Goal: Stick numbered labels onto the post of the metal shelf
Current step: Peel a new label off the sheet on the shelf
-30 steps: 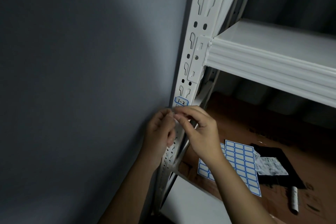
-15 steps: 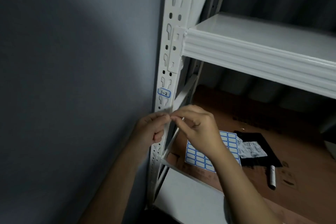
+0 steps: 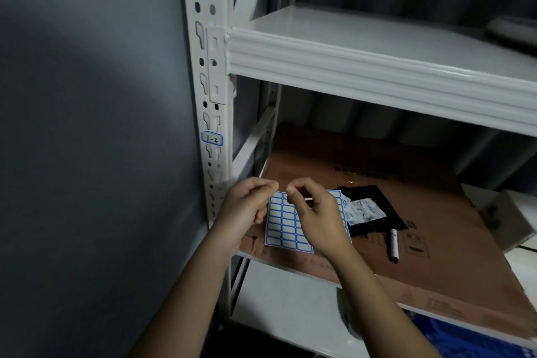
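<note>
The white metal shelf post (image 3: 203, 73) runs up the left side, with one blue-edged numbered label (image 3: 212, 138) stuck on it. My left hand (image 3: 247, 208) hovers just right of the post below that label, its fingertips pinched together with nothing visible in them. My right hand (image 3: 315, 216) is beside it, thumb and forefinger pinched on a thin pale strip (image 3: 308, 199) that looks like a label seen edge-on. Both hands are above the sheet of blue-edged blank labels (image 3: 283, 227), which lies on brown cardboard (image 3: 421, 192) on the lower shelf.
A marker pen (image 3: 393, 245) lies on the cardboard right of the sheet, beside a black packet (image 3: 374, 203) with a white printed slip (image 3: 363, 211). A white shelf board (image 3: 377, 67) juts out above the hands. A grey wall (image 3: 87, 154) fills the left.
Both hands have come off the post and moved right, over the label sheet. The view has shifted, so the post and shelf sit differently in frame.
</note>
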The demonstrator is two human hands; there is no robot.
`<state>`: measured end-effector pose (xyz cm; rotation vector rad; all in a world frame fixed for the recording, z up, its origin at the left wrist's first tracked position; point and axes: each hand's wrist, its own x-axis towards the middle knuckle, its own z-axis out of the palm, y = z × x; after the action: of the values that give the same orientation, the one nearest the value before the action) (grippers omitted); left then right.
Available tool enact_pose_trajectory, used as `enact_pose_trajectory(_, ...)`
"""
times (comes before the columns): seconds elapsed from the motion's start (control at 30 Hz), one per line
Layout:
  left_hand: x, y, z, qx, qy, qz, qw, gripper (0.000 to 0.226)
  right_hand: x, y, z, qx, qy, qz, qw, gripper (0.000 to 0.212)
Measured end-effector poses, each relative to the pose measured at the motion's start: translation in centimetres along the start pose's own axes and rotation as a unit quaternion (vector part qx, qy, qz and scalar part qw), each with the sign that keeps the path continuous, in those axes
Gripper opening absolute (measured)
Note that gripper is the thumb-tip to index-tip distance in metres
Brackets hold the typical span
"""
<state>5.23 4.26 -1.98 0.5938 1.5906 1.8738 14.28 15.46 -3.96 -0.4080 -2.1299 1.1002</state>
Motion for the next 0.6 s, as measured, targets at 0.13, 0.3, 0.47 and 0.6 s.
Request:
enact_pose_trajectory(0.13, 0.5, -1.0, 1.5, 0.011, -0.004, -0.020, 1.000, 0.009, -1.1, 2.1, -1.7, 0.006, -0.001, 0.073, 0.997, 0.019)
enact_pose_trajectory(0.3, 1.2, -1.5, 3.7, 0.055, -0.015, -0.023, 0.998, 0.007, -1.5, 2.7, -3.7, -0.045, -0.013, 0.030, 0.998, 0.015)
enact_pose_trajectory(0.47, 2.0, 0.3, 6.9, 0.073, -0.040, 0.021, 0.996, 0.007, -0.3, 1.2, -6.9, -0.068, -0.001, -0.016, 0.998, 0.017)
enact_pose_trajectory(0.6, 2.4, 2.0, 9.8, 0.086, -0.068, 0.066, 0.992, 0.008, 0.1, -0.2, -9.6, -0.080, 0.055, -0.041, 0.994, 0.015)
